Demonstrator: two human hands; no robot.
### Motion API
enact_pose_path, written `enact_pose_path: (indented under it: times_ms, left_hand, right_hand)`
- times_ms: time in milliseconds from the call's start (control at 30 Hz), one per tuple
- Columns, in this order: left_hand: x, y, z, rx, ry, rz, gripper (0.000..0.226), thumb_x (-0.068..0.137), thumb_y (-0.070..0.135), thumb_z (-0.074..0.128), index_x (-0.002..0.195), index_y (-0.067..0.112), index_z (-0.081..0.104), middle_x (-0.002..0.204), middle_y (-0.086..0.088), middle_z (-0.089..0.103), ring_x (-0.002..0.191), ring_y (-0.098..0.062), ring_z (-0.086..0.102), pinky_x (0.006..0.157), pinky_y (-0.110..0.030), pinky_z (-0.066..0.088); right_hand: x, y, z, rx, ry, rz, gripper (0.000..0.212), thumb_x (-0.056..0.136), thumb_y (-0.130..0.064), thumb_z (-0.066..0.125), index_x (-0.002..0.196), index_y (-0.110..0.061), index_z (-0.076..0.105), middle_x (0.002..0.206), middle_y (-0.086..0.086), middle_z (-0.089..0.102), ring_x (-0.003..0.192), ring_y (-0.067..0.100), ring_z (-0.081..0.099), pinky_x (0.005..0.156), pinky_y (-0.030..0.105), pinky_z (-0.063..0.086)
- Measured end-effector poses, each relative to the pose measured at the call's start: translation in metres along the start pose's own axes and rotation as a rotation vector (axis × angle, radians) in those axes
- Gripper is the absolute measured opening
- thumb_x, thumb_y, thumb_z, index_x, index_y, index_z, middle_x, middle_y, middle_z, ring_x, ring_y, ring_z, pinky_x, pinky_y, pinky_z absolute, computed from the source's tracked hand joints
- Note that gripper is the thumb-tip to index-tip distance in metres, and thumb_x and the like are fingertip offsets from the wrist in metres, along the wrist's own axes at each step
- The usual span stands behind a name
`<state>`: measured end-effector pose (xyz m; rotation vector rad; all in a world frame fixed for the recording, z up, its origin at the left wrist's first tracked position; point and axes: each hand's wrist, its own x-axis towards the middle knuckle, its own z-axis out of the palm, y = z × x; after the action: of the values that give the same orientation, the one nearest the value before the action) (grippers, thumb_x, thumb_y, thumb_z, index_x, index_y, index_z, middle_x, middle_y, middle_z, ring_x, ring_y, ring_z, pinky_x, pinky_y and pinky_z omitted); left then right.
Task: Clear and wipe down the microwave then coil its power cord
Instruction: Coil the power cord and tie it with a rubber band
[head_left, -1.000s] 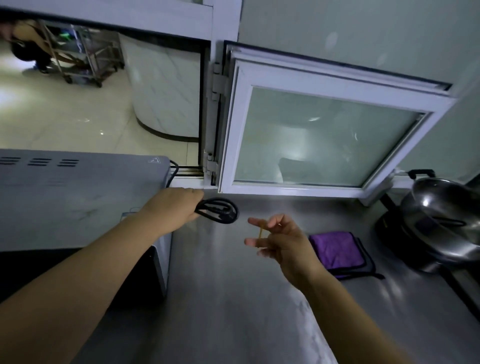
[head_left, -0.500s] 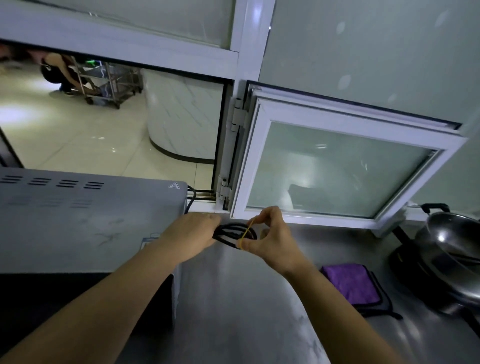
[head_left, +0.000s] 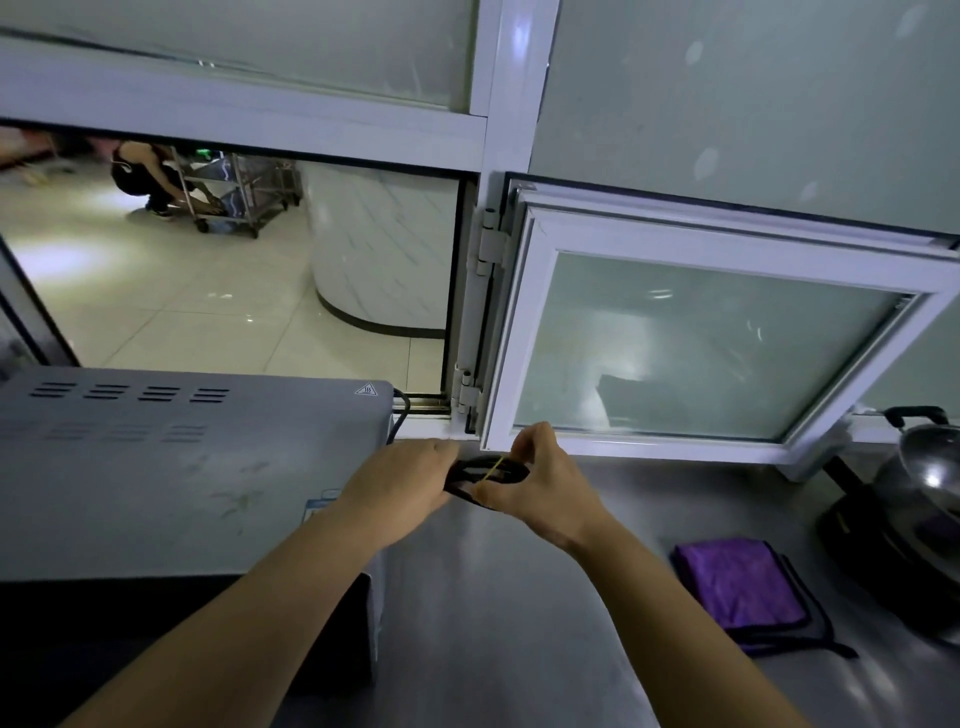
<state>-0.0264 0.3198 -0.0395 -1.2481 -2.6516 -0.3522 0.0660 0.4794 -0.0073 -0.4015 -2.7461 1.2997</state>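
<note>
Now black coiled power cord (head_left: 488, 474), yellow band across, both hands gripping.

Dim, bluish, wide-angle edge distortion

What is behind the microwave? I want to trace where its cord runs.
Behind the microwave, at its rear right corner, a black cord comes out and bends down. Beyond is an open window hatch. The microwave's top hides its back panel and the cord's origin.
</note>
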Motion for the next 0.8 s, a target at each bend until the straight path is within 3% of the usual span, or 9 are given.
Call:
enact_pose_path:
  times_ms: [67,167,300,433,500,567,633,700,800]
  left_hand:
    - [0.001,-0.003,0.0,-0.039,-0.001,-0.051,0.018,0.086,0.024,0.056,0.101,0.016,0.05,0.087,0.001,0.059,0.071,-0.015,0.054,0.057,-0.024,0.034]
    - [0.002,-0.005,-0.002,-0.16,0.028,-0.122,0.014,0.086,0.024,0.057,0.091,0.021,0.045,0.072,0.009,0.048,0.062,-0.012,0.047,0.048,-0.021,0.026]
    - [0.003,-0.007,-0.004,-0.328,0.052,-0.206,0.011,0.087,0.021,0.056,0.087,0.018,0.045,0.07,0.008,0.047,0.065,-0.018,0.049,0.051,-0.028,0.031]
    - [0.005,-0.012,-0.007,-0.627,0.155,-0.318,0.004,0.091,0.022,0.054,0.091,0.018,0.056,0.068,0.002,0.057,0.061,-0.012,0.056,0.059,-0.03,0.042]
    - [0.007,-0.014,-0.007,-0.798,0.178,-0.393,0.013,0.092,0.026,0.052,0.079,0.022,0.051,0.053,0.004,0.049,0.043,-0.008,0.05,0.052,-0.026,0.039]
    - [0.009,-0.016,-0.006,-0.848,0.141,-0.418,0.016,0.092,0.029,0.051,0.077,0.025,0.05,0.047,0.005,0.044,0.038,-0.009,0.047,0.047,-0.023,0.038]
    - [0.011,-0.018,-0.006,-0.864,0.11,-0.416,0.017,0.093,0.029,0.051,0.076,0.026,0.049,0.044,0.006,0.044,0.036,-0.009,0.047,0.041,-0.02,0.036]
    - [0.013,-0.019,-0.006,-0.859,0.073,-0.403,0.018,0.093,0.029,0.05,0.075,0.027,0.048,0.042,0.006,0.046,0.034,-0.007,0.045,0.039,-0.016,0.035]
    - [0.017,-0.021,-0.006,-0.818,-0.009,-0.351,0.022,0.094,0.022,0.049,0.073,0.029,0.048,0.055,0.007,0.047,0.048,-0.008,0.047,0.047,-0.021,0.041]
  right_hand:
    - [0.0,-0.002,0.003,0.067,-0.021,-0.02,0.052,0.054,-0.051,0.073,0.088,-0.037,0.036,0.086,-0.011,0.059,0.068,0.007,0.059,0.054,0.02,0.05]
    - [0.001,-0.006,0.013,0.308,0.053,-0.072,0.049,0.065,-0.026,0.078,0.095,-0.031,0.039,0.088,-0.009,0.062,0.069,-0.002,0.061,0.058,0.013,0.048]
    - [-0.001,-0.009,0.028,0.626,0.133,-0.09,0.056,0.074,-0.008,0.076,0.115,-0.018,0.04,0.095,-0.002,0.066,0.078,0.0,0.065,0.064,0.013,0.049]
    - [-0.005,0.0,0.044,0.674,0.224,-0.113,0.04,0.078,0.002,0.071,0.104,-0.012,0.044,0.08,0.005,0.058,0.065,0.006,0.056,0.061,0.019,0.047]
    - [-0.009,0.008,0.052,0.603,0.219,-0.165,0.022,0.083,0.002,0.065,0.092,-0.012,0.05,0.073,0.002,0.053,0.062,0.007,0.049,0.06,0.023,0.044]
    - [-0.011,0.015,0.055,0.441,0.219,-0.23,0.012,0.089,-0.002,0.059,0.082,-0.012,0.06,0.07,-0.003,0.049,0.063,0.002,0.046,0.064,0.02,0.04]
    - [-0.012,0.019,0.052,0.267,0.214,-0.304,0.017,0.093,-0.005,0.055,0.083,-0.01,0.069,0.076,-0.007,0.046,0.071,-0.001,0.049,0.068,0.017,0.037]
    - [-0.015,0.016,0.048,0.061,0.158,-0.405,0.021,0.096,-0.015,0.05,0.091,-0.015,0.07,0.087,-0.01,0.049,0.081,-0.002,0.05,0.075,0.024,0.036]
    - [-0.015,0.001,0.041,-0.307,0.132,-0.645,0.025,0.096,-0.027,0.04,0.094,-0.021,0.065,0.097,-0.008,0.055,0.092,0.01,0.053,0.076,0.033,0.032]
